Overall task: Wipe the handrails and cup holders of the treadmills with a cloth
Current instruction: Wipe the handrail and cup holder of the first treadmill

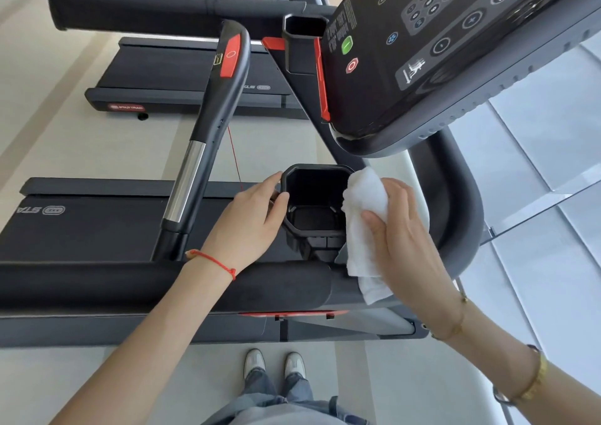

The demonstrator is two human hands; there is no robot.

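1. The white cloth (366,216) looks soft, light and limp; best kept bunched in the palm so it presses into corners. It sits at the right rim of the near cup holder (313,206).
2. The right hand (403,229) grips the cloth, fingers curled round it.
3. The left hand (252,219) rests on the cup holder's left rim, fingers nearly straight, steadying it.

The cloth (364,216) is plain white. The cup holder (313,206) is black. The handrail (211,125) is black with a chrome section and red panel. A red string bracelet (213,262) circles the left wrist.
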